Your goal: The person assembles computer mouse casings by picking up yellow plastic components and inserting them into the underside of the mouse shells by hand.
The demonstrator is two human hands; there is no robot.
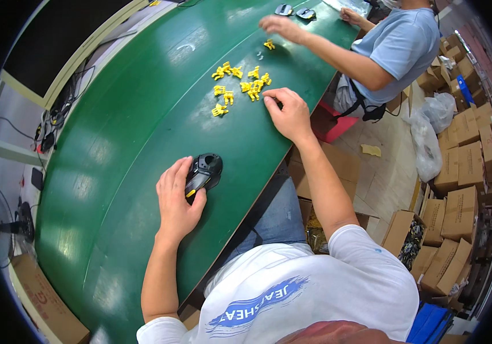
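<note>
My left hand (177,198) is wrapped round the left side of a black computer mouse (207,171), which rests on the green table. The mouse has a dark round opening on top and a yellow strip along its side, near my thumb. Farther off and to the right, my right hand (289,114) is held with thumb and forefinger curled toward each other. Its fingertips are beside a loose group of small yellow plastic parts (251,89); whether anything is pinched there is too small to tell. More of these yellow parts (223,90) lie scattered just left of them.
A co-worker in a light blue shirt (409,46) sits at the far right of the table (114,172), one arm over it. Two black mice (305,13) lie at the far end. Cardboard boxes (461,212) and a plastic bag (429,137) stand on the right; cables (56,117) hang left.
</note>
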